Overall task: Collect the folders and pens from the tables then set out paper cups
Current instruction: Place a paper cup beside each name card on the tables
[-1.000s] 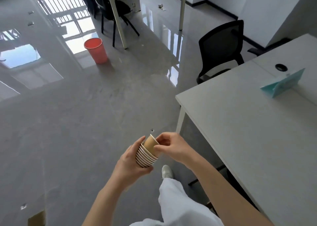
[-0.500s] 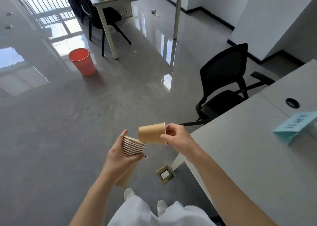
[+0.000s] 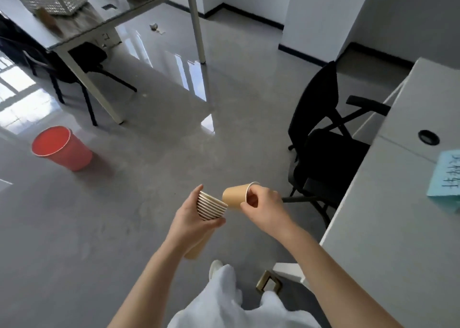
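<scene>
My left hand [image 3: 191, 219] grips a stack of brown paper cups [image 3: 211, 206] with white rims, held over the floor in front of me. My right hand [image 3: 263, 207] pinches the rim of a single brown paper cup [image 3: 234, 197], which lies on its side just clear of the stack's top. Both hands hover left of the white table [image 3: 388, 228]. No folders or pens show in view.
A blue name card [image 3: 445, 175] stands on the white table near a black cable grommet [image 3: 428, 137]. A black office chair [image 3: 328, 138] sits at the table's edge. A red bin [image 3: 61, 148] and a second table [image 3: 119, 16] with chairs lie farther off. A brass floor socket [image 3: 268, 281] is near my feet.
The right hand has pulled one cup out of the stack and away to the right. The view has swung up and left, toward the chair and far table.
</scene>
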### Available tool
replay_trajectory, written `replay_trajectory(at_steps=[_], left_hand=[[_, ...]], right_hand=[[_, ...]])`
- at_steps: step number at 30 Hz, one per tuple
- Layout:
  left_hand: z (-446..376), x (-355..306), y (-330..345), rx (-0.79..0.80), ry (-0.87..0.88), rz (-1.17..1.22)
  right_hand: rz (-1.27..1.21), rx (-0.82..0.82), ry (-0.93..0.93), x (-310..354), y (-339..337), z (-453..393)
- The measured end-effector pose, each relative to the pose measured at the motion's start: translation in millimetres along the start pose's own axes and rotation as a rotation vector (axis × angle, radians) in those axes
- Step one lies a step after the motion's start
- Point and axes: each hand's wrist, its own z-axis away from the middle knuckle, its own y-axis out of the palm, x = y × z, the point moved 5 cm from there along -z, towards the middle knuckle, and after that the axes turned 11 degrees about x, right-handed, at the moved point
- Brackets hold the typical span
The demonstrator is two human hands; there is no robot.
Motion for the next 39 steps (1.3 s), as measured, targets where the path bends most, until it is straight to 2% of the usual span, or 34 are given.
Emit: replay_trajectory(at_steps=[1,4,8,13,18,24,31,37,39], left_hand=[[-42,-10,-12,0.069,0.033,-0.041],[-70,-30,-15,0.116,0.064,-0.066],[-115,-64,16,0.289,0.117,-0.141],[-153,-116,48,0.371,0.212,-0.186],[-198,-175,74,0.396,0.272,-0.229],[-236,-230,103,0.427,0.309,-0.265],[-263,-256,130,0.476,0.315,-0.291],[-291,-286,136,0.505,0.384,-0.286],[-300,-293,132,0.494,0.401,-0.272]], right_hand=[[-0.031,-0.070,0.061,1,-8,-25],[-0.006,-0.126,0.095,-1,-25,-28],[-0.058,-0.260,0.264,-42,-65,-25],[-0.107,-0.440,0.421,-110,-112,-19],[-0.044,-0.593,0.555,-185,-167,-25],[-0.053,-0.606,0.697,-265,-220,-35],[0.013,-0.540,0.820,-311,-245,-52],[0.013,-0.512,0.876,-317,-248,-64],[0.029,-0.555,0.878,-305,-257,-68]])
